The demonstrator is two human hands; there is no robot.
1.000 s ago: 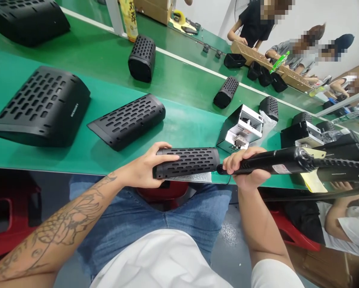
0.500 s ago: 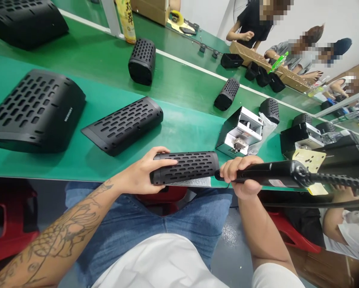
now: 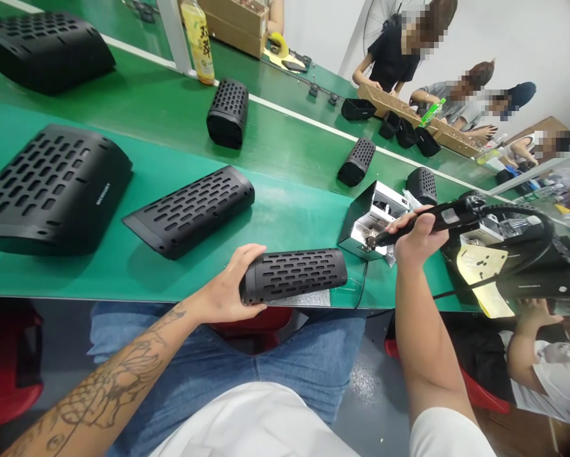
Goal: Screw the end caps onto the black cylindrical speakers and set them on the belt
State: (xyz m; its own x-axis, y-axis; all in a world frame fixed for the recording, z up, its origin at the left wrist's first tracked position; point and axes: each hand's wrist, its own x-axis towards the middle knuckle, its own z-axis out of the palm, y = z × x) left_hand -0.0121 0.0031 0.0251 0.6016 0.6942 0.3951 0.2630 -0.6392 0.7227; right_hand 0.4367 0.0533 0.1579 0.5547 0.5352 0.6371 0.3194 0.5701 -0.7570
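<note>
My left hand (image 3: 230,285) grips the left end of a black slotted speaker housing (image 3: 297,274) lying near the bench's front edge, thumb below and fingers behind. My right hand (image 3: 416,238) is wrapped round a black electric screwdriver (image 3: 437,219). Its tip reaches the front opening of a silver-and-black screw feeder box (image 3: 375,216); whether a screw sits on the tip is too small to tell. A cable runs from the screwdriver's back end to the right. Left of my left hand lies another slotted black housing (image 3: 194,209).
A large black housing (image 3: 56,184) stands at the left, with several more along the bench. A yellow bottle (image 3: 199,44) stands by a white post. A yellow perforated sheet (image 3: 485,273) hangs over the front edge, beside a seated co-worker's arm (image 3: 527,343). Other people work across the table.
My right hand has carried the screwdriver away from the housing's right end, up and right to the screw feeder. My left hand still holds the housing.
</note>
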